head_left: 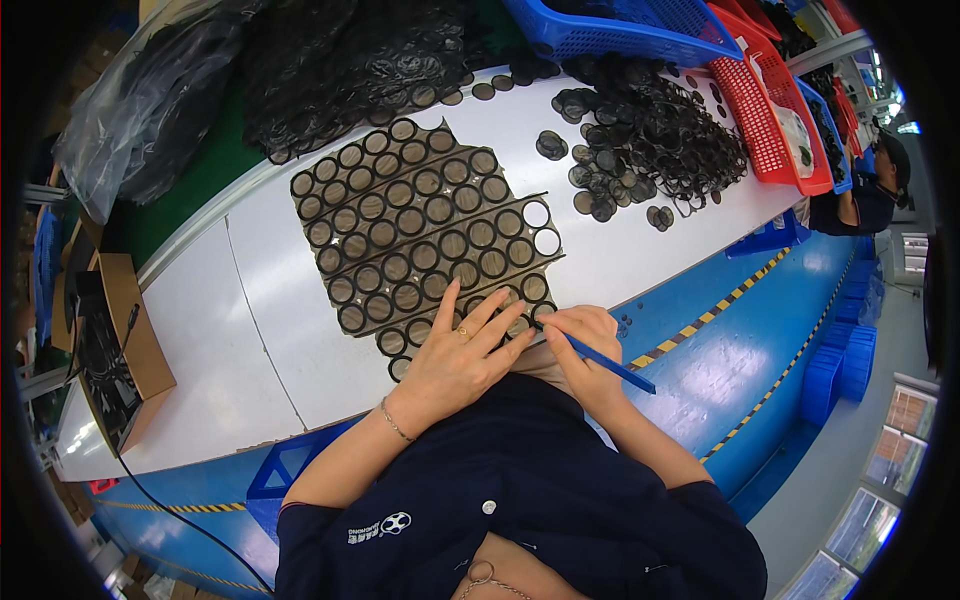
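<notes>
A dark sheet of many round mesh discs with black rims (420,220) lies on the white table in front of me, made of several strips side by side. Two of its rings near the right edge show bright white inside. My left hand (455,355) rests on the sheet's near strip, fingers spread. At the near right corner my right hand (592,362) is closed on a slim blue stick-like tool (622,373). The tool's tip points at the strip's edge; its exact shape is too small to make out.
A heap of loose black discs and ring scraps (660,135) lies on the right of the white table (210,330). Dark sheets (340,70) are piled beyond. Blue (640,35) and red baskets (765,110) stand at the back; a cardboard box (135,330) is at left. Another person (860,195) is far right.
</notes>
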A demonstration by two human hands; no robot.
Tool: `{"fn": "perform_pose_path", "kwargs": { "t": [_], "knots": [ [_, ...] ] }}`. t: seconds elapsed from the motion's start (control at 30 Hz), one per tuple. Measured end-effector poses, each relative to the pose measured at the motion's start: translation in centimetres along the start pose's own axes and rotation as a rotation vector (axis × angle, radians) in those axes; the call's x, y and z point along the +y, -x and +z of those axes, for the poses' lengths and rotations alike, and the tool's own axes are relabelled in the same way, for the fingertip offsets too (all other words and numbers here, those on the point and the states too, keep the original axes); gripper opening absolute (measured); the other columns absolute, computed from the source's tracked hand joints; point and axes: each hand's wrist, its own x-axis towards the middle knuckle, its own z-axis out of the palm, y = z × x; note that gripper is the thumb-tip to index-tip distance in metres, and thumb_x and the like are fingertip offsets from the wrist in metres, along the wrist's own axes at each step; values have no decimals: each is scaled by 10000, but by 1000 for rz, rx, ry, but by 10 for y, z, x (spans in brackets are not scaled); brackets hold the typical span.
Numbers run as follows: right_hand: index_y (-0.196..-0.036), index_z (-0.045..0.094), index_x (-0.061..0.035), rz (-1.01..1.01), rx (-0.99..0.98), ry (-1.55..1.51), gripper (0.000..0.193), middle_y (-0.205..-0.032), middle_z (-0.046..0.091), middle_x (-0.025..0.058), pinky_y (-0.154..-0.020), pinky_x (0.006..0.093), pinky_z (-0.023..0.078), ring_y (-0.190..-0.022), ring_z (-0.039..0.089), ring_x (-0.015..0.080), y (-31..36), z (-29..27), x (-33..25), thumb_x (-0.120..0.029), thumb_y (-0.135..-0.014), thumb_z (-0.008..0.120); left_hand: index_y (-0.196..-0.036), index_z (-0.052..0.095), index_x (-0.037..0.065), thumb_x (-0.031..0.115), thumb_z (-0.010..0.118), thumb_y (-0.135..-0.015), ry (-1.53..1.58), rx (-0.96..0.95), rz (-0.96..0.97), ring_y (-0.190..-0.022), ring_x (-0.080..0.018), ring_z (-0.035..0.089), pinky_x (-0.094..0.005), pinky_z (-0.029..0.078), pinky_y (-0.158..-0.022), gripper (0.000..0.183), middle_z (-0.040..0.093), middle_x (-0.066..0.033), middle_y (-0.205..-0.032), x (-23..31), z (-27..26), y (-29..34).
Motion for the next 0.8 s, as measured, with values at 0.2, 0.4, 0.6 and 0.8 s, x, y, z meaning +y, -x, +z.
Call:
{"fn": "perform_pose_path", "kwargs": {
  "t": [0.2, 0.4, 0.6, 0.8],
  "knots": [
    [-968, 751, -73, 42, -7, -54, 130, -925, 708, 59, -889, 371, 408, -942, 614, 239, -1, -1, 0, -102, -847, 715, -1229, 665, 214, 215, 729, -812, -14, -4, 6, -1372, -239, 437, -632, 266, -1141, 422, 548, -37, -1384, 0, 1, 1],
    [-973, 748, -76, 34, -10, -51, 145, -942, 705, 55, -893, 375, 398, -933, 614, 237, 1, 1, 2, -100, -833, 718, -1232, 661, 211, 212, 727, -814, -12, 1, 12, -1369, -244, 441, -634, 265, -1140, 423, 547, -41, -1385, -1, 2, 1],
    [-1076, 706, -73, -306, 123, 387, 254, -1082, 697, 61, -1005, 383, 373, -1068, 625, 253, -12, -7, 18, -59, -822, 703, -1238, 652, 203, 206, 730, -814, -14, -4, 13, -1362, -250, 452, -637, 267, -1136, 431, 547, -45, -1385, -1, 0, 0],
    [-1066, 734, -34, -34, 326, 588, 191, -993, 697, 120, -838, 377, 481, -898, 633, 303, -102, -64, 92, -137, -939, 635, -1207, 656, 193, 198, 727, -827, 0, 23, 25, -1354, -253, 460, -634, 278, -1129, 387, 561, -55, -1360, -1, -1, -4]
  ]
}}
